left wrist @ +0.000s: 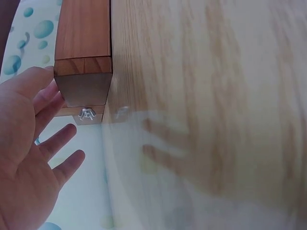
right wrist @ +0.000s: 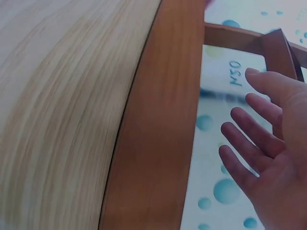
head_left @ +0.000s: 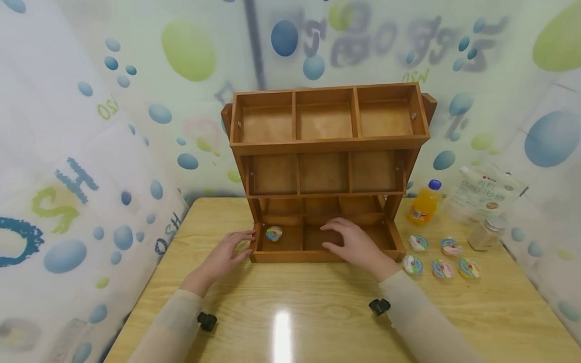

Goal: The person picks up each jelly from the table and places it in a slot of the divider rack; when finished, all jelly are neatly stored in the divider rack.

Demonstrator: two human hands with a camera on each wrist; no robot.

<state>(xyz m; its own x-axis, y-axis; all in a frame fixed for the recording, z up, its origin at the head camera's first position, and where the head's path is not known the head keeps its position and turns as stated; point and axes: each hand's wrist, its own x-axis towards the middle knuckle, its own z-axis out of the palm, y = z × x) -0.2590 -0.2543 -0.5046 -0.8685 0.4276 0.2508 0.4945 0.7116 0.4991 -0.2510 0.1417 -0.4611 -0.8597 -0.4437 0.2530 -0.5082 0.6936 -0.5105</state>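
A wooden tiered rack [head_left: 329, 143] with divided compartments stands at the back of the table. In the left compartment of its bottom tray [head_left: 290, 256] sits one small cup with a colourful printed lid [head_left: 274, 233]. My left hand [head_left: 225, 256] is at the tray's left front corner, fingertips touching or very close to the wood [left wrist: 84, 31]; the left wrist view shows the fingers spread and loosely bent. Over the middle and right of the bottom tray hovers my right hand [head_left: 356, 245], fingers apart and holding nothing, as the right wrist view of that hand [right wrist: 273, 139] confirms.
Several similar lidded cups [head_left: 442, 268] lie right of the rack. Behind them stand an orange drink bottle with a blue cap [head_left: 424, 202], a clear jar with a metallic lid [head_left: 487, 234] and a whitish bag [head_left: 483, 194]. Patterned fabric [head_left: 190, 50] surrounds the wooden table [head_left: 317, 307].
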